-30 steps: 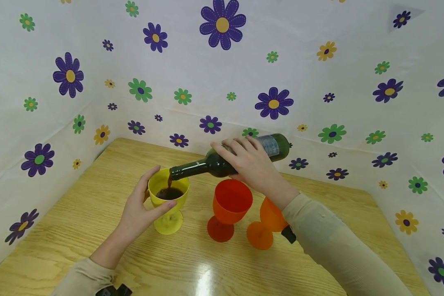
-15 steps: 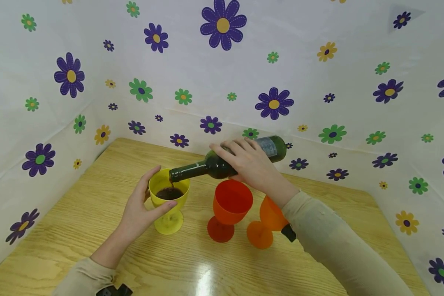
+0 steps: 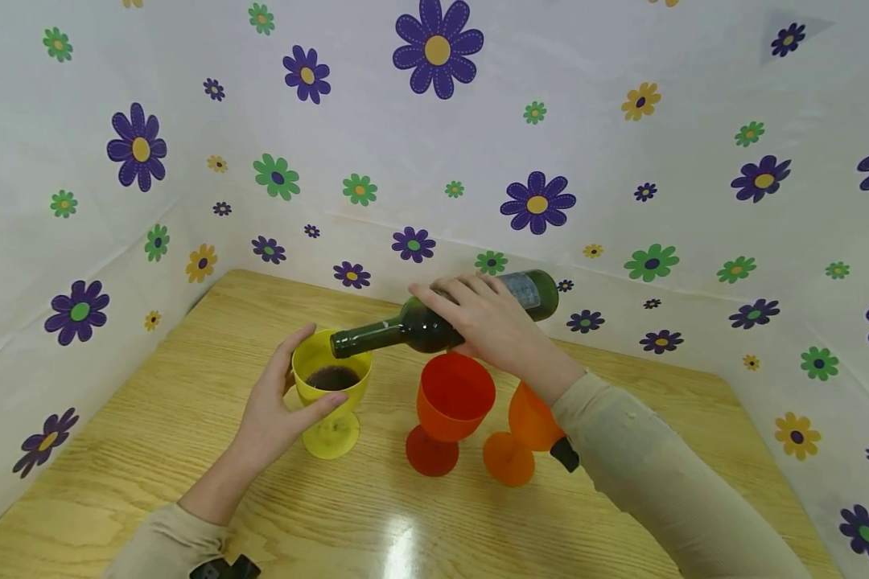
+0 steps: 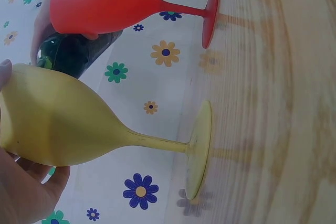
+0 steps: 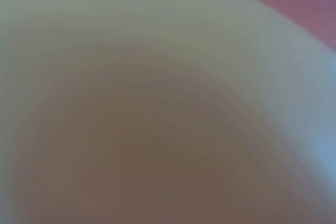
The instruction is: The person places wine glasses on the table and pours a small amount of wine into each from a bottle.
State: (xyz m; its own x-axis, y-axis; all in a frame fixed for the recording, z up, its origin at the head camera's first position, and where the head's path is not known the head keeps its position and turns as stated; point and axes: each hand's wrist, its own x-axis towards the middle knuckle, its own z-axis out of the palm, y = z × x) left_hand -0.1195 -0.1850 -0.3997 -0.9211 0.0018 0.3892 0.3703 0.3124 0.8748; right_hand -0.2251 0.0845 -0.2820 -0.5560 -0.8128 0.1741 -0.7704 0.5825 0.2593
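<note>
My left hand [image 3: 275, 402] grips the bowl of a yellow goblet [image 3: 331, 438], thumb in front and fingers round the far side. Dark liquid [image 3: 332, 378] lies in its bowl. In the left wrist view the yellow goblet [image 4: 68, 114] stands upright on its foot, fingers curled against the bowl. With my right hand [image 3: 488, 322] I hold a green wine bottle [image 3: 423, 326] round its body, tilted with the neck pointing left and down. Its mouth is over the goblet's rim, and no stream shows from it. The right wrist view is blurred.
A red goblet [image 3: 455, 402] stands right of the yellow one, beneath the bottle. Farther right an orange goblet [image 3: 510, 458] is partly hidden by my right arm. They stand on a wooden table [image 3: 376, 523] with a flower-patterned cloth [image 3: 376, 104] behind and at both sides.
Dark liquid was running from the bottle's mouth into the yellow goblet; the stream thinned and has stopped. The bottle's base has dropped slightly. My left hand keeps its hold.
</note>
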